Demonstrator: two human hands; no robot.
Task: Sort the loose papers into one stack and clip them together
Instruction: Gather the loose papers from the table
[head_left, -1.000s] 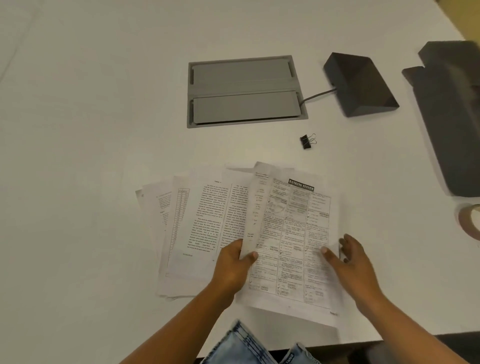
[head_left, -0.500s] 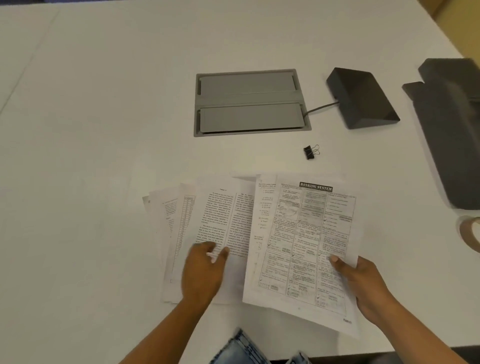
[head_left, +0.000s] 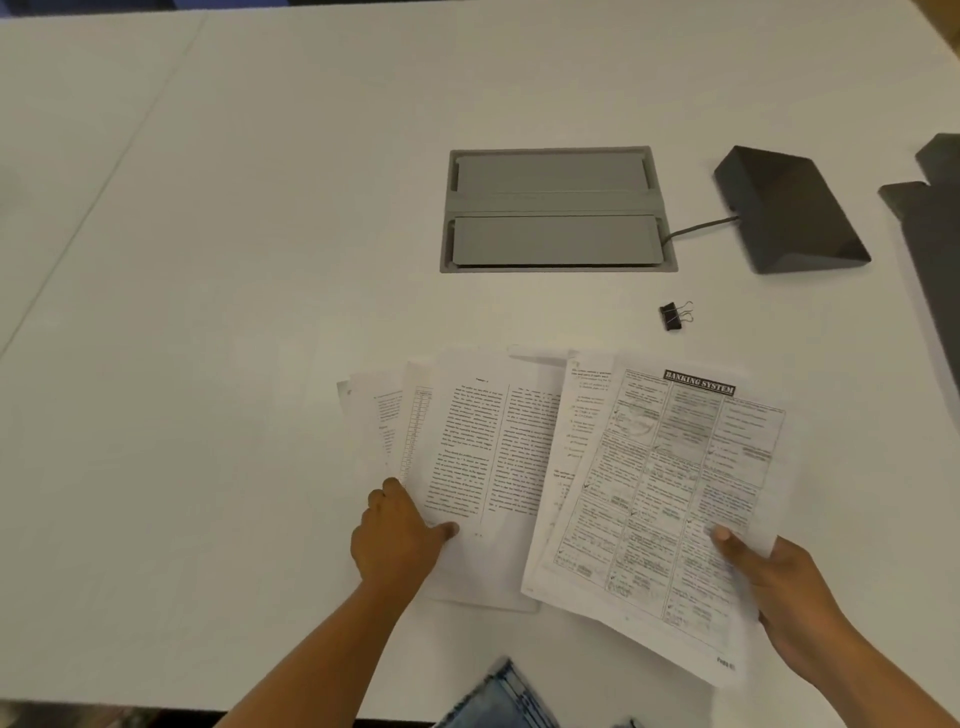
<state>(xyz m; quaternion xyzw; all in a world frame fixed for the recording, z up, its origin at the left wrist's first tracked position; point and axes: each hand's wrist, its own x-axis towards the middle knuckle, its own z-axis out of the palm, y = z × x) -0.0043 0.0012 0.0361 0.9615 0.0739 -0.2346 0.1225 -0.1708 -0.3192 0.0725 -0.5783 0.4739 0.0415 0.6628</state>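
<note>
Right hand (head_left: 789, 587) is pinching the Banking System sheet (head_left: 670, 499) at its lower right corner, thumb on the printed face, fingers underneath; grip clamped on paper. At least one more sheet is riding under it, its text showing along the left edge. The held sheet's long axis is running away from the person, header end pointing up and slightly right of the grip, bottom edge hanging past the near edge of the desk (head_left: 208, 364).

Left hand (head_left: 400, 540) is lying on the fanned papers (head_left: 467, 457) to the left of the right grip. Thumb is pressing on the lower part of the two-column page; fingers are curled at its left edge, and whether they are under the page cannot be told. The fan is spreading leftward from that hand, each sheet's long axis running away from the person, tops tilting slightly left. The held sheet is overlapping the fan's right side.

Beyond the right grip, up and a little left, a black binder clip (head_left: 672, 316) is lying alone on the desk, wire handles pointing right, well apart from the papers. Farther out are sitting a grey recessed cable hatch (head_left: 556, 208) and a dark wedge-shaped box (head_left: 789, 213) with a cord joining them.
</note>
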